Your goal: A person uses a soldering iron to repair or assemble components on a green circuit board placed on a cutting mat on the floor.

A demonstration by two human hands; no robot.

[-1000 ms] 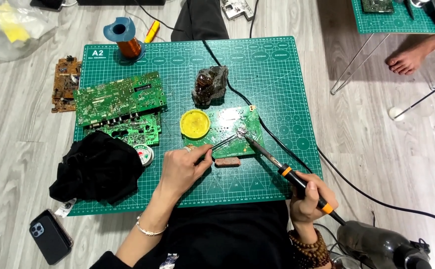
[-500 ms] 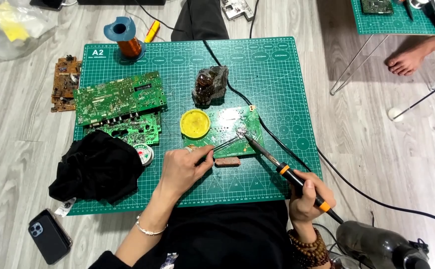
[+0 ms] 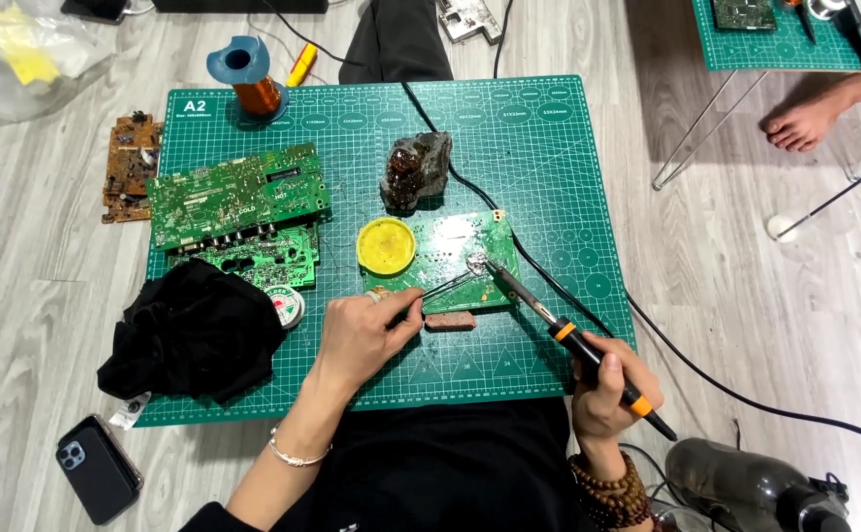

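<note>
Our left hand (image 3: pixel 360 330) gripped tweezers (image 3: pixel 442 288), our right hand (image 3: pixel 606 389) gripped the soldering iron (image 3: pixel 549 325); we judged its tip should stay steady on the green board (image 3: pixel 450 246)

bare mat (image 3: pixel 549 128) upper right; boards (image 3: pixel 238 197), cloth (image 3: pixel 189 330) crowding left

The room is evenly and brightly lit, seemingly from overhead, so shadows are soft and short. A faint shadow falls beside the table legs (image 3: pixel 692 148) at upper right. The green cutting mat (image 3: pixel 549 128) shows no harsh glare; the plastic bag (image 3: pixel 17 59) catches a pale sheen. Everything looks sharp, with slight wide-angle bending of the floorboards (image 3: pixel 17 296) near the edges.
</note>
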